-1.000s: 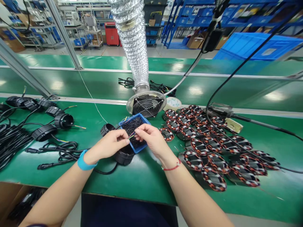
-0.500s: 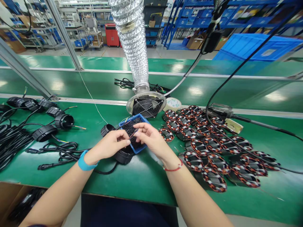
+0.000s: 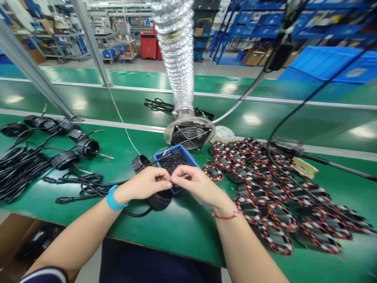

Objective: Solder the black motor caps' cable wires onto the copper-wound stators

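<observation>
Orange-wound rings (image 3: 276,237) and black caps (image 3: 64,160) flank hands (image 3: 144,183) (image 3: 198,185) (pinching wires (image 3: 184,177)) that partly hide the blue bin (image 3: 192,158).

A bare left hand with a turquoise wristband (image 3: 147,184) and a bare right hand with a red braided bracelet (image 3: 200,186) meet at pinched fingertips, thin coloured wires (image 3: 184,176) showing at the right fingers. Behind them sits a blue plastic bin (image 3: 190,156) of short black tubes (image 3: 173,160), before a round-grilled black fan (image 3: 190,136) under a silver foil duct (image 3: 178,59). Copper-wound ring-shaped coils (image 3: 275,236) crowd the glossy green tabletop (image 3: 182,232) at right; coiled black cables (image 3: 20,173) and round black plastic caps (image 3: 64,160) lie at left.
</observation>
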Available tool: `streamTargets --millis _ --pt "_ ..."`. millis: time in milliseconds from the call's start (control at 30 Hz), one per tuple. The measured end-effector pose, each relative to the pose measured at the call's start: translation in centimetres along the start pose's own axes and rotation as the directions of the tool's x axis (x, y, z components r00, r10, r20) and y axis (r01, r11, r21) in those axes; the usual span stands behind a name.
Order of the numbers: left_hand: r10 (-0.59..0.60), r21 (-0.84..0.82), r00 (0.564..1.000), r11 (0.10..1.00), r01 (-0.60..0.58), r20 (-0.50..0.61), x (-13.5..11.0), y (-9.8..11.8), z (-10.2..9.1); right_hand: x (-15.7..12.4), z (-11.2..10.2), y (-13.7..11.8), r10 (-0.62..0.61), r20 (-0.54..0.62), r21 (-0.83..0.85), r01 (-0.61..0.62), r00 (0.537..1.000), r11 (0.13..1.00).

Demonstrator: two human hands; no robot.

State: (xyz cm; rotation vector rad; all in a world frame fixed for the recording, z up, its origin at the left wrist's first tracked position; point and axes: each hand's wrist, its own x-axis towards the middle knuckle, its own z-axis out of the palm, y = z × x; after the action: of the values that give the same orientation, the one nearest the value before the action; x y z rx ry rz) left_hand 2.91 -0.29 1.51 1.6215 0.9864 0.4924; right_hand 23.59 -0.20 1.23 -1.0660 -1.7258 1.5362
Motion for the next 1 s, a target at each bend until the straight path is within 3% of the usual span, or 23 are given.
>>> streamTargets --millis 67,133,200,267,333,400,500,567,633,667,733,833,900,933,1000 --pt "0.030 -0.023 0.998 0.999 -0.029 0.049 0.0 0.1 0.0 0.0 -0.6 0.4 -0.012 -0.030 0.115 0.016 0.999 0.993" --pt "0.066 -0.033 0.985 0.998 -0.062 0.157 -0.1 0.2 0.2 0.4 -1.1 1.0 -0.032 -0.194 0.196 0.071 0.980 0.978" --pt "0.135 -0.010 0.943 0.990 -0.139 0.303 -0.1 0.3 0.9 1.1 -1.3 2.0 -0.040 -0.357 0.092 0.078 0.933 0.993" --pt "0.250 0.060 0.893 0.954 -0.293 0.373 -0.3 0.6 1.5 1.9 -1.1 3.2 -0.109 -0.398 -0.147 0.054 0.911 0.988" --pt "0.375 0.162 0.874 0.885 -0.437 0.308 -1.0 1.0 1.5 2.6 -0.8 4.5 -0.237 -0.324 -0.426 0.082 0.916 0.901" --pt "0.447 0.267 0.888 0.847 -0.460 0.112 -2.5 1.2 0.2 3.0 -0.6 5.7 -0.356 -0.210 -0.628 0.153 0.911 0.763" --pt "0.398 0.392 0.881 0.876 -0.282 -0.256 -6.2 0.3 -4.3 3.3 -0.7 7.1 -0.448 -0.106 -0.777 0.207 0.888 0.594" --pt "0.351 0.523 0.807 0.850 -0.062 -0.475 -9.1 -1.4 -8.0 3.5 -0.9 7.5 -0.471 -0.072 -0.835 0.205 0.879 0.510" --pt "0.328 0.658 0.731 0.722 0.215 -0.598 -11.9 -3.8 -11.4 3.8 -0.9 7.6 -0.473 -0.048 -0.878 0.188 0.880 0.439" --pt "0.312 0.717 0.734 0.614 0.330 -0.604 -13.0 -5.0 -12.7 4.0 -0.8 7.5 -0.468 -0.043 -0.896 0.173 0.883 0.409" --pt "0.256 0.802 0.781 0.381 0.460 -0.570 -14.8 -7.2 -14.3 4.5 -0.5 7.1 -0.453 -0.035 -0.925 0.143 0.891 0.352" --pt "0.197 0.882 0.861 0.159 0.444 -0.469 -16.1 -8.9 -15.2 5.2 0.1 6.5 -0.437 -0.036 -0.956 0.096 0.899 0.277" --pt "0.200 0.901 0.880 0.143 0.409 -0.431 -16.4 -9.2 -15.5 5.5 0.4 6.2 -0.433 -0.035 -0.967 0.079 0.901 0.242" --pt "0.210 0.898 0.876 0.179 0.402 -0.434 -16.5 -9.2 -15.8 5.6 0.4 6.1 -0.435 -0.038 -0.968 0.075 0.900 0.239" --pt "0.239 0.842 0.831 0.355 0.406 -0.502 -16.6 -9.2 -16.8 5.5 0.4 6.0 -0.440 -0.052 -0.958 0.081 0.896 0.277"
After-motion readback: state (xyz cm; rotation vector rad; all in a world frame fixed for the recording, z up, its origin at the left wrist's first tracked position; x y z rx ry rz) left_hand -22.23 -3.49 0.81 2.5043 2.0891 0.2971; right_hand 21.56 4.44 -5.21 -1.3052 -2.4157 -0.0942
